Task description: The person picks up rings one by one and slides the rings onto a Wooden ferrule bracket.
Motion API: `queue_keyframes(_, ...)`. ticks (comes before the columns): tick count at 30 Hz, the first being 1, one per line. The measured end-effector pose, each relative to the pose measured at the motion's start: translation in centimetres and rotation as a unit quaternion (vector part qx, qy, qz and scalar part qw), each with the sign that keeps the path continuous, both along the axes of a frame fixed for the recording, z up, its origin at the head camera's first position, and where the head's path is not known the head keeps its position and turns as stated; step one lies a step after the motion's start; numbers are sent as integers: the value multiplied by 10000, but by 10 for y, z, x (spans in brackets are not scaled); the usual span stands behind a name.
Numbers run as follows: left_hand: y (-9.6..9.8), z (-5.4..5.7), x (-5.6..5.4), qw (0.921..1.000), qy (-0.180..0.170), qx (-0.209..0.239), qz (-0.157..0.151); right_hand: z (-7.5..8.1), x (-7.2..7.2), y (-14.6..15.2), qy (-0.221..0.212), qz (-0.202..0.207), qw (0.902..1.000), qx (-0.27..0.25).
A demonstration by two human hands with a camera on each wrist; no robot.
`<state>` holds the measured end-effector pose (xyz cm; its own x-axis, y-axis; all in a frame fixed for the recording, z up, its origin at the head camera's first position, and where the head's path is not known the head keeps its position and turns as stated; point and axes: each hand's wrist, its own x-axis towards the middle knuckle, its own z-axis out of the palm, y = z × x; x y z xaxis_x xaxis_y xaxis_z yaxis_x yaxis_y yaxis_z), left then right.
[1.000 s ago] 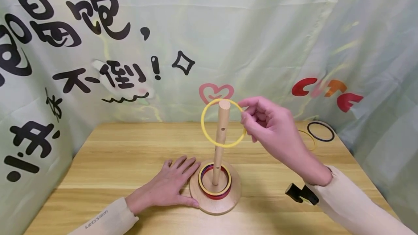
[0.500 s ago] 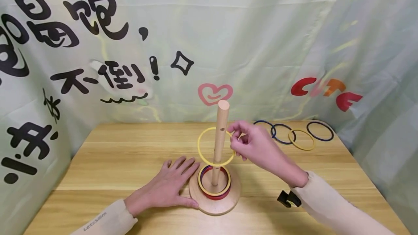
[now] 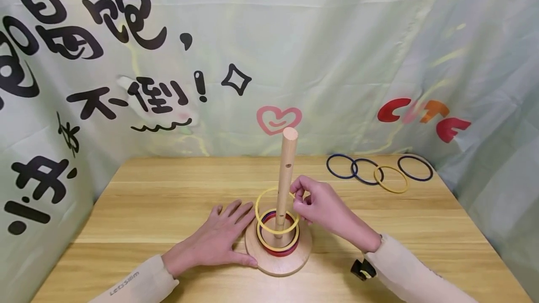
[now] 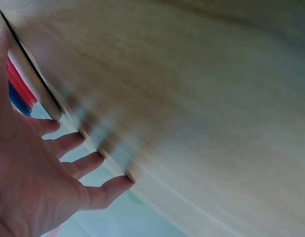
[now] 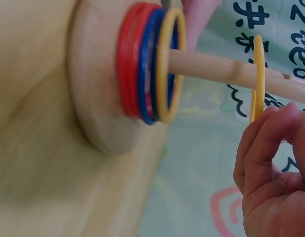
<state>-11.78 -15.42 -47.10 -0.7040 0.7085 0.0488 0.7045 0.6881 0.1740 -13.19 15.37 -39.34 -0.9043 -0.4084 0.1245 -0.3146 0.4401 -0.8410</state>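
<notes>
My right hand (image 3: 317, 205) pinches a yellow ring (image 3: 258, 209) at its right side. That ring encircles the upright wooden peg (image 3: 286, 167), partway down it and above the stacked rings. In the right wrist view the stack lies round the peg's foot: red rings (image 5: 127, 64), blue rings (image 5: 148, 64) and a yellow ring (image 5: 164, 98) on top. The round wooden base (image 3: 280, 268) carries them all. My left hand (image 3: 216, 237) lies spread on the table, its thumb and fingers at the base's left edge. The left wrist view shows its fingers (image 4: 110, 190) stretched out.
At the back right of the wooden table (image 3: 160, 191) lie two overlapping blue rings (image 3: 340, 177), a yellow ring (image 3: 391, 191) overlapping one of them, and a separate dark blue ring (image 3: 414, 180). A printed cloth (image 3: 337, 60) hangs behind the table.
My right hand has lowered the yellow ring from the peg's top down along the peg toward the stack. The rings at the back right have come into full view. My left hand stays put.
</notes>
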Motion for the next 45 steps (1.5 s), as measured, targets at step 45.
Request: queue_keyframes(45,-1,0,-1,9998,-177,25,45,-45,13,13,-326,-814,9961,74)
